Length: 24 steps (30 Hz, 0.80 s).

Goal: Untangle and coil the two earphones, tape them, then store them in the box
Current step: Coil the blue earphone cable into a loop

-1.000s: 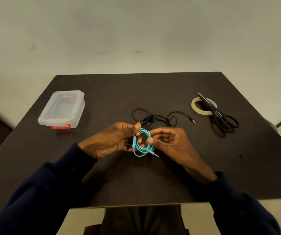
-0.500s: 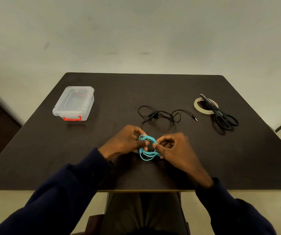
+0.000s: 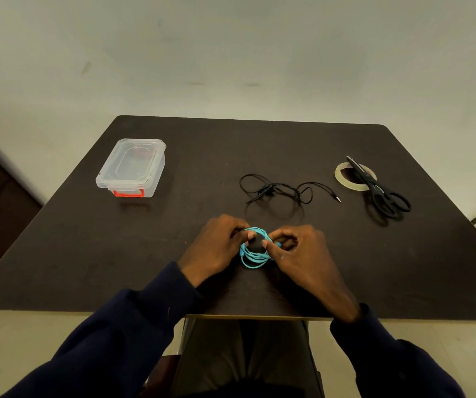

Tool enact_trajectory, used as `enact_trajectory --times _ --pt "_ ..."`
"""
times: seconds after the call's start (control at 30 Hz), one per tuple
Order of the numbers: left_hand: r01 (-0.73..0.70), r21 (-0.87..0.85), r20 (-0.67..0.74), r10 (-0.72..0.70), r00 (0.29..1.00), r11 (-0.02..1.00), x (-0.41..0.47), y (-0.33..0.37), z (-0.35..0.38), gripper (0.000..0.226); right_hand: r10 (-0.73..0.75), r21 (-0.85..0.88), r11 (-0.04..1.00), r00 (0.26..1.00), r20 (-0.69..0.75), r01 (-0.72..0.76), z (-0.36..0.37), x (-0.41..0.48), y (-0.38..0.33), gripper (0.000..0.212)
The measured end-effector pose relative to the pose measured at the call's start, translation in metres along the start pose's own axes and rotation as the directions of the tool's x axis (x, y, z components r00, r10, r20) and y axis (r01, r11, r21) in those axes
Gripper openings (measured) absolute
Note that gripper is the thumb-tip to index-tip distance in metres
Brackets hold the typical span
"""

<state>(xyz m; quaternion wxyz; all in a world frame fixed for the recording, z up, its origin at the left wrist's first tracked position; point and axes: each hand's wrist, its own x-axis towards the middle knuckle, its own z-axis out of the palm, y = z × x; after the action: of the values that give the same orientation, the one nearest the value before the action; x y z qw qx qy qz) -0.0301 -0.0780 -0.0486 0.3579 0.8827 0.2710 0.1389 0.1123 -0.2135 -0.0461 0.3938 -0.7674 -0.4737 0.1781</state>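
We've got the blue coil (image 3: 255, 255) pinched in both hands.
L→R rel. to coil: box (image 3: 131, 168) back-left, lid on; left hand (image 3: 216, 248) curled on its left side, right hand (image 3: 302, 254) pinching its right; black earphone (image 3: 282, 191) loose just behind; tape roll (image 3: 343, 175) + scissors (image 3: 383, 193) back-right.

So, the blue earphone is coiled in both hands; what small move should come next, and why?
Probably pinch the blue earphone with the left hand alone and send the right hand to the tape under the scissors: the coil looks finished, no tape shows on it, both hands hold it.
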Motion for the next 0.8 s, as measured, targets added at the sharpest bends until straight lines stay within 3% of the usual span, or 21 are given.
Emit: enact_trajectory --times 0.17,0.27,0.47,0.67,0.8 --pt "-0.004 0.098 -0.102 0.014 0.995 0.995 -0.001 -0.004 0.006 0.027 -0.063 -0.162 0.985 0.996 -0.059 0.053 0.002 0.001 0.002 0.008" --pt "0.033 0.006 -0.148 -0.031 0.988 0.999 -0.001 -0.006 0.01 0.033 -0.077 -0.186 0.98 0.995 -0.059 0.065 0.001 0.003 0.003 0.011" --pt "0.065 -0.117 -0.204 -0.088 0.975 0.991 0.001 -0.009 0.014 0.023 -0.048 -0.112 0.993 0.999 -0.007 0.047 -0.003 0.011 0.009 0.022" --pt "-0.026 -0.173 -0.229 -0.014 0.973 0.985 -0.001 -0.007 0.018 0.03 -0.263 -0.084 0.964 0.952 -0.156 0.253 -0.01 -0.007 0.021 0.019" --pt "-0.092 -0.258 -0.228 0.032 0.973 0.962 -0.002 -0.006 0.014 0.03 -0.389 -0.123 0.92 0.907 -0.163 0.373 -0.007 -0.019 0.024 0.024"
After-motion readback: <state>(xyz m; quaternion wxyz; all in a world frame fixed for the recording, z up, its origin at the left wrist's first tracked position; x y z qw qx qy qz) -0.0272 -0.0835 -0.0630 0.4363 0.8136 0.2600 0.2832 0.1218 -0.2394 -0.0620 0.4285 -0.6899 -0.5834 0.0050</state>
